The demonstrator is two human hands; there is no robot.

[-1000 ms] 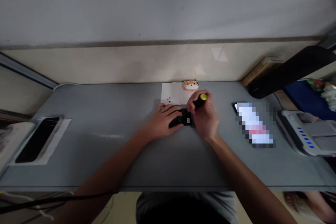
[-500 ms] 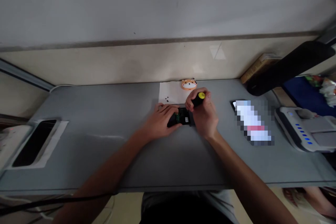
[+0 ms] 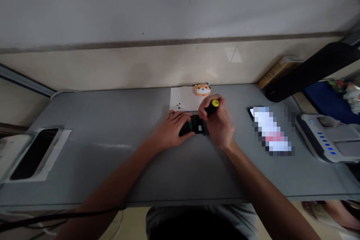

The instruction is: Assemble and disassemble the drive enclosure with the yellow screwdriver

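Observation:
On the desk in front of me lies a small black electronic device [image 3: 198,124] with a green circuit board and a white label showing. My left hand [image 3: 176,129] grips its left part, fingers across the top edge and thumb along the near edge. My right hand [image 3: 221,125] is wrapped round a screwdriver [image 3: 212,107] with a black handle and yellow end cap, held over the device's right end. The screwdriver's tip is hidden by the fingers. Several tiny dark pieces, which look like screws [image 3: 179,105], lie on a white paper sheet [image 3: 184,95] just beyond.
An orange dog-faced case [image 3: 202,89] sits on the paper. To the right are a lit phone [image 3: 271,131], a grey-white device with blue lights [image 3: 329,138] and a dark cylinder [image 3: 306,75]. At the left, a dark-screened phone [image 3: 35,153] lies beside a white power strip [image 3: 12,153].
My hands, the screwdriver and the device stay nearly in place. The view has shifted very slightly.

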